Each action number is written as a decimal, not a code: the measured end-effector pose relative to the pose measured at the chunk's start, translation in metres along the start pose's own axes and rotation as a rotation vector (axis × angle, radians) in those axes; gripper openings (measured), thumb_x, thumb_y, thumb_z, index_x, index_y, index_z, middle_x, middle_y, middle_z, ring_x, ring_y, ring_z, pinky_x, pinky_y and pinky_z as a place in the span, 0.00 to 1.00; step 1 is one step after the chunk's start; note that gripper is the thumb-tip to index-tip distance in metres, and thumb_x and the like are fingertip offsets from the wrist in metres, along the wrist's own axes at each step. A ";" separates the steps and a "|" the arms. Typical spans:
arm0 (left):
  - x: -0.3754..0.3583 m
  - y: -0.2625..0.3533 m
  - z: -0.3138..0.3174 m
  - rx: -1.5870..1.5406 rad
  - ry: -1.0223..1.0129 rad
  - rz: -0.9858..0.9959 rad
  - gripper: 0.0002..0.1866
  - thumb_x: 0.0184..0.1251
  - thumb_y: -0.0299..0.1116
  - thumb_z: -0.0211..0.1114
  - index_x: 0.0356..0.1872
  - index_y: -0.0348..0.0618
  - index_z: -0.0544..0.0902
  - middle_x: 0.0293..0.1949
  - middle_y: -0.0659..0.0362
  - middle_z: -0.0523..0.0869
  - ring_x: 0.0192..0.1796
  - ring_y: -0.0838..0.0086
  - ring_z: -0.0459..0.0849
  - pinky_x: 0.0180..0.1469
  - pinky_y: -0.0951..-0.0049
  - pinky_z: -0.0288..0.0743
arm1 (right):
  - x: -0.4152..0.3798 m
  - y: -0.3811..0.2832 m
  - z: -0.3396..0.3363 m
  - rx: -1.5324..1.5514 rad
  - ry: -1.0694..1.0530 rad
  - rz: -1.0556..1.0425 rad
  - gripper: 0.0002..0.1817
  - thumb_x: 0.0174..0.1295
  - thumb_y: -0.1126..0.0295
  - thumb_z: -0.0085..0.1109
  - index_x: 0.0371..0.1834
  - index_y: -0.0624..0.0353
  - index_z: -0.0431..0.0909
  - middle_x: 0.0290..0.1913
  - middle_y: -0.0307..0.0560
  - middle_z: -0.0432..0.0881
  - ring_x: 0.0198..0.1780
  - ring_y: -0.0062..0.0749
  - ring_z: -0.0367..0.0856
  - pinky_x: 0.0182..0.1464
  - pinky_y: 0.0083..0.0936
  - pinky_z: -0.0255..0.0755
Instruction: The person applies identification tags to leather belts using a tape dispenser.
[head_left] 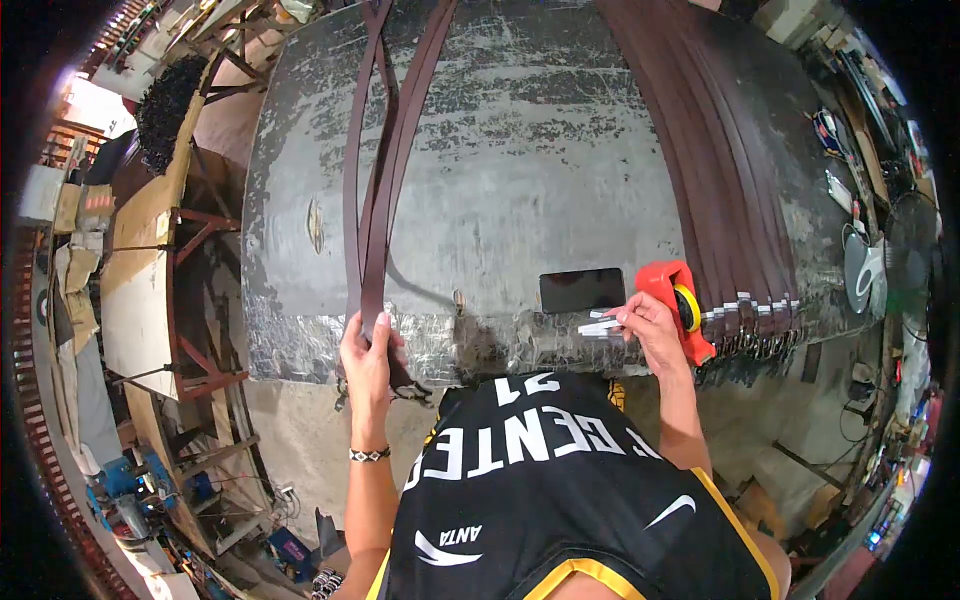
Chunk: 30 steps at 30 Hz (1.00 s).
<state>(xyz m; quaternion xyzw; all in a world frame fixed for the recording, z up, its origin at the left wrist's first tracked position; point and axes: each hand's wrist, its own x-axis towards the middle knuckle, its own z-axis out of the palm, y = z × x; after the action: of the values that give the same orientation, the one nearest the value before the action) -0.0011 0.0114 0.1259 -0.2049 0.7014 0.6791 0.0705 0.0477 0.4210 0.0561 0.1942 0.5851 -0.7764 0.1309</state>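
A person in a black jersey stands at the near edge of a worn grey table (520,150), working on leather straps. The left hand (366,352) is closed around the near ends of several dark brown straps (378,190), which run away from the person up the left part of the table. The right hand (650,330), at the table's near edge on the right, pinches a small white strip (598,326), seemingly tape or a label, between its fingertips, just beside a red tape dispenser (680,300). A dark phone (582,290) lies flat on the table just left of the dispenser. A larger row of finished-looking straps (730,180) fans across the table's right side, their near ends already banded in white.

The step in hand appears to be tagging the held bunch; the next move would call for bringing the white strip across to the gripped ends and wrapping it snugly.
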 end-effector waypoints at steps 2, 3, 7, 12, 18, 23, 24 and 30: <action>0.000 0.022 0.014 -0.182 -0.104 0.012 0.16 0.74 0.33 0.59 0.57 0.35 0.73 0.31 0.56 0.83 0.25 0.74 0.79 0.29 0.72 0.77 | 0.000 -0.010 0.009 0.045 -0.004 -0.007 0.05 0.64 0.72 0.64 0.38 0.56 0.76 0.38 0.43 0.86 0.34 0.20 0.80 0.35 0.17 0.69; -0.006 0.039 0.025 -0.288 -0.151 0.013 0.17 0.74 0.32 0.58 0.59 0.35 0.73 0.34 0.54 0.84 0.26 0.73 0.81 0.30 0.71 0.79 | 0.003 -0.016 0.015 0.067 -0.010 -0.017 0.06 0.64 0.72 0.64 0.40 0.57 0.77 0.37 0.42 0.85 0.33 0.20 0.80 0.35 0.17 0.70; -0.020 0.074 0.043 -0.566 -0.359 0.066 0.15 0.74 0.26 0.55 0.58 0.33 0.71 0.51 0.41 0.84 0.39 0.61 0.88 0.44 0.61 0.86 | 0.009 -0.028 0.043 0.251 -0.008 -0.011 0.09 0.66 0.70 0.63 0.47 0.59 0.80 0.32 0.36 0.80 0.31 0.19 0.78 0.31 0.16 0.69; -0.028 0.067 0.047 -0.519 -0.357 -0.030 0.21 0.73 0.27 0.57 0.63 0.33 0.67 0.60 0.40 0.79 0.56 0.55 0.85 0.55 0.58 0.84 | 0.006 -0.036 0.067 0.330 -0.068 0.077 0.12 0.72 0.66 0.57 0.52 0.60 0.80 0.30 0.39 0.82 0.25 0.20 0.78 0.25 0.16 0.68; -0.038 0.027 0.050 -0.600 -0.234 -0.186 0.14 0.77 0.28 0.54 0.58 0.35 0.70 0.59 0.39 0.80 0.59 0.55 0.83 0.64 0.59 0.78 | 0.001 -0.044 0.071 0.341 -0.196 0.112 0.19 0.72 0.68 0.52 0.63 0.62 0.74 0.38 0.45 0.84 0.29 0.22 0.80 0.28 0.18 0.70; -0.053 -0.008 0.058 -0.679 -0.228 -0.188 0.12 0.79 0.32 0.52 0.54 0.34 0.72 0.54 0.41 0.82 0.55 0.56 0.84 0.62 0.53 0.78 | -0.001 -0.048 0.073 0.264 -0.191 0.079 0.17 0.69 0.70 0.57 0.59 0.62 0.74 0.45 0.51 0.85 0.35 0.25 0.83 0.33 0.20 0.73; -0.054 -0.014 0.059 -0.646 -0.240 -0.176 0.12 0.79 0.31 0.52 0.54 0.34 0.72 0.53 0.41 0.83 0.53 0.56 0.86 0.60 0.53 0.79 | -0.001 -0.049 0.074 0.259 -0.179 0.089 0.15 0.68 0.71 0.57 0.57 0.62 0.75 0.46 0.52 0.85 0.35 0.25 0.83 0.34 0.20 0.73; -0.054 -0.006 0.059 -0.353 -0.154 -0.072 0.10 0.79 0.32 0.52 0.50 0.36 0.75 0.37 0.50 0.87 0.34 0.66 0.87 0.40 0.67 0.83 | 0.006 -0.054 0.077 0.228 -0.278 0.147 0.09 0.70 0.68 0.58 0.48 0.59 0.76 0.40 0.50 0.87 0.30 0.28 0.83 0.35 0.22 0.77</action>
<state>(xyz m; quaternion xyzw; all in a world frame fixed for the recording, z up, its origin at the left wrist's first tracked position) 0.0390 0.0794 0.1370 -0.1865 0.5560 0.8024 0.1109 0.0077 0.3624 0.1179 0.1407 0.4538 -0.8454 0.2439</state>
